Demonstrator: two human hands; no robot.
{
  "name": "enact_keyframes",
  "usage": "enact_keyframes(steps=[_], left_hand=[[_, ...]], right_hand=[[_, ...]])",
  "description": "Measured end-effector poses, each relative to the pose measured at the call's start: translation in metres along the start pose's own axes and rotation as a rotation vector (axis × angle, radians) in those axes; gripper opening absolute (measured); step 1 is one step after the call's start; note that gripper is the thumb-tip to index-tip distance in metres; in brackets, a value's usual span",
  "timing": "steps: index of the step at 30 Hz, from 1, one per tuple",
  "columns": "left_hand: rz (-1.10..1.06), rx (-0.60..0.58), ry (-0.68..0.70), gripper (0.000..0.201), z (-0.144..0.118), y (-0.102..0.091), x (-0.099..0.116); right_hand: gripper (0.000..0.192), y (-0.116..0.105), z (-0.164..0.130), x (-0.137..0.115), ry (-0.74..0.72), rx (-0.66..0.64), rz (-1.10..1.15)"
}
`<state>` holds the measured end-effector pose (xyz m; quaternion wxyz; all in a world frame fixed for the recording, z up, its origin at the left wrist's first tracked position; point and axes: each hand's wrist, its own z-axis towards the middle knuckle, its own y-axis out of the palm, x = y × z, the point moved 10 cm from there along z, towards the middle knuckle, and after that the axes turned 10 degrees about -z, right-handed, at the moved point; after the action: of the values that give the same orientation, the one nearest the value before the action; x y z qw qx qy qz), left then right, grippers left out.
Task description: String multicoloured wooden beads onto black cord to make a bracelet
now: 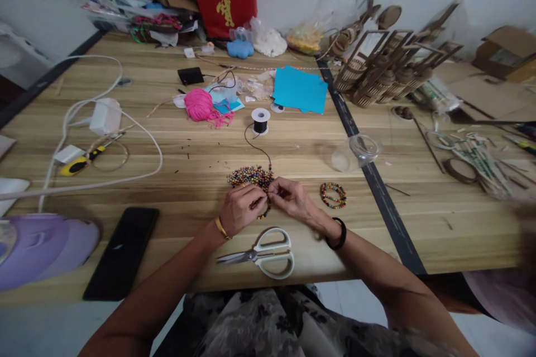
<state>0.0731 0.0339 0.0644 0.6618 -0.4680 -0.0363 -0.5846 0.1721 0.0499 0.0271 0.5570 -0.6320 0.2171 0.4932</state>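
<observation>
My left hand [245, 206] and my right hand [293, 198] meet over the table, fingertips pinched close together on a thin beaded cord [263, 213]. A short strung loop of colourful beads shows below the fingertips. The exact spot where they grip is partly hidden by the fingers. Just beyond the hands lies a heap of small multicoloured beads [251, 174]. Black cord [259, 147] runs from a white spool [260, 117] down to a few beads near my right fingers. Right of my right hand rests a finished-looking beaded bracelet [334, 195]. White-handled scissors [262, 255] lie in front of me.
At left are a black phone [121, 253], a purple appliance [46, 251], a yellow utility knife [82, 161] and white cables. Pink yarn [199, 104] and blue sheets [300, 90] lie farther back. A clear round container [364, 148] and brown lantern-like baskets [377, 75] stand right.
</observation>
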Motion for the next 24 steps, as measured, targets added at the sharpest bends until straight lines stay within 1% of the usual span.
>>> enact_keyframes(steps=[5, 17, 21, 24], left_hand=[[-0.001, 0.003, 0.006, 0.012, 0.0012, -0.0005, 0.0011], [-0.018, 0.013, -0.011, 0.012, -0.0004, -0.001, -0.0028], [-0.026, 0.005, -0.015, 0.012, -0.001, 0.0002, -0.004], [-0.025, 0.005, -0.012, 0.012, -0.0012, 0.0001, -0.0038]], right_hand=[[0.015, 0.0, 0.0008, 0.0001, 0.021, -0.026, 0.043], [0.02, -0.0032, 0.0034, 0.0004, 0.004, -0.015, 0.053], [0.024, -0.0021, 0.004, 0.0014, 0.029, -0.023, 0.116], [0.029, -0.0006, 0.0048, 0.0054, 0.066, -0.032, 0.212]])
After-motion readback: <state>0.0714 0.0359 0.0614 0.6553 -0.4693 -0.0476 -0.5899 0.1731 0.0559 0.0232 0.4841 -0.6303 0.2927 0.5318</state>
